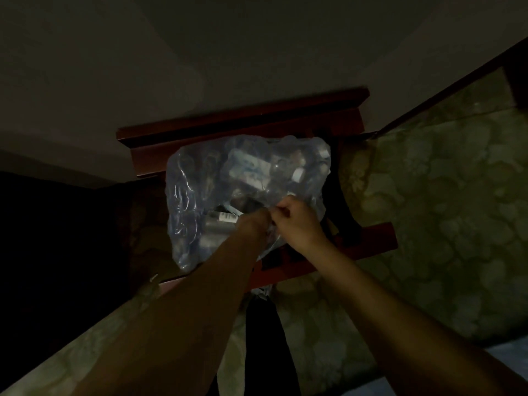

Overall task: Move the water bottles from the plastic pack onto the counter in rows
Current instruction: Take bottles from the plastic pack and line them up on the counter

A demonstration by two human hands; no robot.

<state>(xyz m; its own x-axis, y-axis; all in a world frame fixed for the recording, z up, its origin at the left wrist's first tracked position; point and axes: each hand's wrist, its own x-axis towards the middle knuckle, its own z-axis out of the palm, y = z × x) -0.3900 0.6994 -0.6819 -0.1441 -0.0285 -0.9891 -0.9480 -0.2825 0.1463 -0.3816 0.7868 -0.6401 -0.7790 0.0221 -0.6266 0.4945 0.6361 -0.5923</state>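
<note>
You are reaching both arms down to the plastic pack, which is sitting on a dark red wooden stool straight ahead of your hands. Your right hand is pinching the loose film at the pack's near edge, fingers closed on it. Your left hand is pressing in just beside it, mostly buried in the wrap, so its grip is unclear. Water bottles are lying jumbled inside, beyond your knuckles
</note>
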